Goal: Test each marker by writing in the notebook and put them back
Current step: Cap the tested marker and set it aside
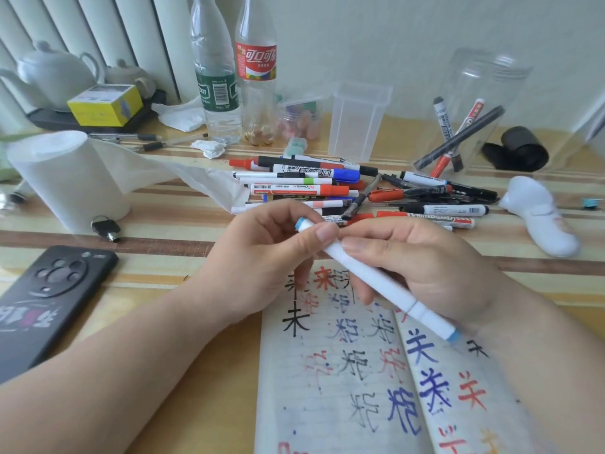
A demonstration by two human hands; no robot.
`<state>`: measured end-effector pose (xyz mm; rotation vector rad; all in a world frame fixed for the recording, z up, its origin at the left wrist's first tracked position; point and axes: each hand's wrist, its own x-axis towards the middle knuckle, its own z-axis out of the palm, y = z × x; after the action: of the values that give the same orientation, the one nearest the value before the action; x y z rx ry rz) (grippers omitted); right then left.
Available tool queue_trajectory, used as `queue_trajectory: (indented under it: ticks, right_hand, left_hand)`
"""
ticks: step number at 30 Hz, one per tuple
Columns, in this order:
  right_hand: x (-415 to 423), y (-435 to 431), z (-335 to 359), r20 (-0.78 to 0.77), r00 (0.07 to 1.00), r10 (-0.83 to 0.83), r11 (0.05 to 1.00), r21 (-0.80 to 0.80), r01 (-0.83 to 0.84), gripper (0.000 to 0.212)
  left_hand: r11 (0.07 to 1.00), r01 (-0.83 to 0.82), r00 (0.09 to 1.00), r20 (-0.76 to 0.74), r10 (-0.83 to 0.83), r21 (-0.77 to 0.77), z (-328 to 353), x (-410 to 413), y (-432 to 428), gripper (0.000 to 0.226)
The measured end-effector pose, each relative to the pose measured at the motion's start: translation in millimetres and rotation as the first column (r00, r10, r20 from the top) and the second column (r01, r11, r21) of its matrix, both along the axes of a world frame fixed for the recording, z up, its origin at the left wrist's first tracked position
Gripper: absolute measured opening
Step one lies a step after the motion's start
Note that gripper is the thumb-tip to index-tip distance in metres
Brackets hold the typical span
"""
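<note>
Gripping the white marker in my right hand, I pinch its end with my left hand.

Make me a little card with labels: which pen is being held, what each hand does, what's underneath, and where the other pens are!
Held pen: white marker with light-blue ends, tilted over the page
Left hand: pinches its upper end
Right hand: grips its barrel
Underneath: open lined paper notebook with black, red and blue writing
Other pens: pile of mixed plastic markers on the table behind; a few inside the clear plastic jar
</note>
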<state>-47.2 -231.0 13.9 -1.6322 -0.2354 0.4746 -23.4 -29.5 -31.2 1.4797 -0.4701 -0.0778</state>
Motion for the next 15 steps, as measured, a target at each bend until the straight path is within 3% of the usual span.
queue_trajectory:
  ticks: [4, 7, 9, 11, 15]
  right_hand:
    - [2, -10, 1, -0.042, 0.996, 0.082, 0.997, -0.009, -0.082, 0.020]
    - [3, -8, -4, -0.075, 0.996, 0.042, 0.996, 0.080, -0.036, 0.014]
    - [2, -5, -4, -0.108, 0.994, -0.012, 0.973, 0.230, 0.037, 0.014]
    - [3, -1, -6, -0.096, 0.993, -0.072, 0.953, 0.288, 0.097, 0.023]
    - [8, 4, -14, 0.048, 0.977, -0.210, 0.961, 0.195, 0.197, 0.023]
  left_hand:
    - [0.976, -0.052, 0.993, -0.111, 0.029, -0.213, 2, 3, 0, 0.021]
    - [0.968, 0.065, 0.981, -0.164, -0.107, -0.244, -1, 2, 2, 0.043]
    - [0.977, 0.162, 0.972, -0.148, -0.182, -0.139, -5, 0, 3, 0.051]
    - [0.976, 0.218, 0.968, -0.125, -0.216, -0.003, -8, -2, 2, 0.043]
    - [0.974, 0.177, 0.983, -0.078, -0.168, 0.139, -7, -1, 2, 0.028]
